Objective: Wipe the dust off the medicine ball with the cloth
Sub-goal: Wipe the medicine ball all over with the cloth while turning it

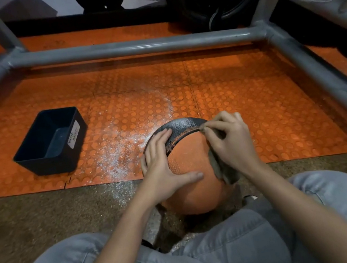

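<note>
Cloth [222, 166] in right hand [230, 142] pinch grip, against medicine ball [189, 158] (left hand [162, 165] flat on top).

We look down on a floor in two parts: an orange mat [227, 76] of studded tiles farther off, and a speckled brown floor [44, 217] nearer to us, meeting in a straight edge. On the mat to the left stands an open black bin [34, 159], with a white label [73, 134] on its right wall. Between the bin and the medicine ball [195, 187] we see white dust [122, 144] scattered over the studs, spilling a little onto the brown floor. The ball rests across the edge where the two surfaces meet. Our legs in grey jeans [211, 251] are folded on the brown floor, just behind the ball.
</note>
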Demonstrator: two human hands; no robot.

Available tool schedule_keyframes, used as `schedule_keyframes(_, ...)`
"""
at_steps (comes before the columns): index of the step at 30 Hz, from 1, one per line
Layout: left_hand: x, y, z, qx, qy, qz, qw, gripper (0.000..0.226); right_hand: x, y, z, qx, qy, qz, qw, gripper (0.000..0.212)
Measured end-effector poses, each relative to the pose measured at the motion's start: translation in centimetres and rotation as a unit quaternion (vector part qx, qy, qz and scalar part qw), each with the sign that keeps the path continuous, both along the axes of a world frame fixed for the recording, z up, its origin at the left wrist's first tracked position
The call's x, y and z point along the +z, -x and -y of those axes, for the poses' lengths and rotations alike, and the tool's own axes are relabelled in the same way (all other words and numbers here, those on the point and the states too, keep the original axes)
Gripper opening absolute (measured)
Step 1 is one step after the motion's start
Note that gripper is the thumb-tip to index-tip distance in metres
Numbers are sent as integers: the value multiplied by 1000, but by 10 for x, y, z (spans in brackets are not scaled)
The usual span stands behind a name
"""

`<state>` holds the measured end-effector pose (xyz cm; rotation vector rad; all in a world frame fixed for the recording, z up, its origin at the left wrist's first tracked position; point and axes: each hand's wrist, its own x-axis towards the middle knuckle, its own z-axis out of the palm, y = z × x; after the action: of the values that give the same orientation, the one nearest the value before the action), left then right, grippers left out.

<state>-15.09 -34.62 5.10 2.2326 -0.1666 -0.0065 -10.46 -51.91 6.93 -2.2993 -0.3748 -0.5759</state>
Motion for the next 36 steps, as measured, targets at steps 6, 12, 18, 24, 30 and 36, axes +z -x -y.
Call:
schedule_keyframes(6,-6,1,1,20,15,17,1000,106,-9,28,-12,98,62,77,990,17)
schedule_keyframes(12,1,-3,1,0,28,0,1000,86,3,-17,5,-41,-56,-105,992,14)
schedule_keyframes(18,-2,-1,-7,30,168,1,985,37,23,16,-26,57,-46,-174,982,31)
schedule_keyframes(24,-3,-4,1,78,201,28,976,48,33,11,-9,114,-228,-253,933,37)
schedule_keyframes(30,-2,-3,-8,89,264,39,960,22,3,-29,8,72,-135,-210,966,30)
schedule_keyframes(36,0,-10,-29,201,261,80,941,24,-20,-12,-8,77,-30,-174,981,51)
